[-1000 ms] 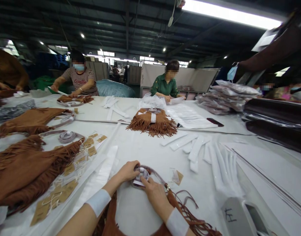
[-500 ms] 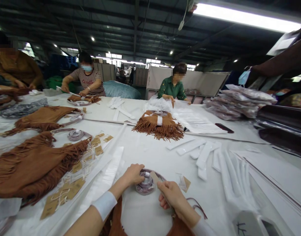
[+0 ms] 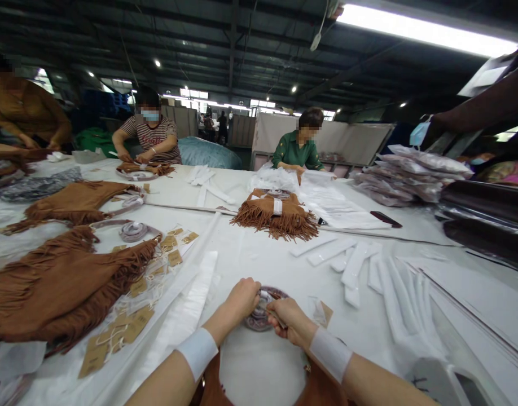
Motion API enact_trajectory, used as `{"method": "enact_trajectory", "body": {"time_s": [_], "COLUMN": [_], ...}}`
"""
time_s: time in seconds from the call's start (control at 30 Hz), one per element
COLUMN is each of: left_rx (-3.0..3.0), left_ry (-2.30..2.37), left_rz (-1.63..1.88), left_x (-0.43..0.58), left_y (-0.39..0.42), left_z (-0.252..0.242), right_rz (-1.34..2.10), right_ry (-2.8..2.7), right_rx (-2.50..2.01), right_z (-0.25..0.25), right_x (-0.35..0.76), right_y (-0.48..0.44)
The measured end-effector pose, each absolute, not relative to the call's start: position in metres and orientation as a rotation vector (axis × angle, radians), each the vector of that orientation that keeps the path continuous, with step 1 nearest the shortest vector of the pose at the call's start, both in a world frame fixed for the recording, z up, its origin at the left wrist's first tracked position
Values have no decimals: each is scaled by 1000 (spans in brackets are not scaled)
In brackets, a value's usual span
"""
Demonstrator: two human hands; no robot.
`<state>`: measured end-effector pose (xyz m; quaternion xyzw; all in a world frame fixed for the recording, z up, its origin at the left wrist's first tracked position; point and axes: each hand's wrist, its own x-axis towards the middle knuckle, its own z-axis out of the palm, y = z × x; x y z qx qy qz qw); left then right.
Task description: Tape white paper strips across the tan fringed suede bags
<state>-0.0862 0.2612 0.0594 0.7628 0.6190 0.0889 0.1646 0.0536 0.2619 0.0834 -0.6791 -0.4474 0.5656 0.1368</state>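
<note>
1. Coiled strap [image 3: 257, 322]: on desk [image 3: 233, 256], near middle, beyond brown bag [image 3: 324, 386].
2. Left hand [image 3: 242, 296]: at coil's far-left edge, can't tell if grip's closed.
3. Right hand [image 3: 291, 319]: grip pinching thin strip [image 3: 277, 318].
4. Slack left hold might let coil unwind.

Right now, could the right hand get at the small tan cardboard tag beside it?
Probably yes: the tag lies on the white tabletop beside the right hand, no barrier visible; but that hand seems to pinch a thin brown strip.

rust-brown bag [image 3: 321, 388], greyish-mauve strap coil [image 3: 258, 323], white table [image 3: 250, 259], tan tags [image 3: 93, 356], green shirt [image 3: 299, 151], dark-and-pale striped top [image 3: 168, 148]
</note>
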Motion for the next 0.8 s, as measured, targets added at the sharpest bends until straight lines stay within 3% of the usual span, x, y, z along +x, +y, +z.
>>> {"method": "enact_trajectory", "body": {"time_s": [0.27, 0.67, 0.8], "left_rx": [2151, 2136, 2135], "left_ry": [1763, 1698, 1684], "left_rz": [233, 274, 259], "left_x": [-86, -94, -96], "left_y": [265, 266, 268], "left_z": [54, 59, 63], "right_rz": [1465, 1154, 1192], "right_ry": [-1154, -1377, -1444], "right_rx": [-1987, -2024, -2015], "right_z": [68, 56, 60], "right_x": [33, 37, 40], "right_y": [251, 252, 253]}}
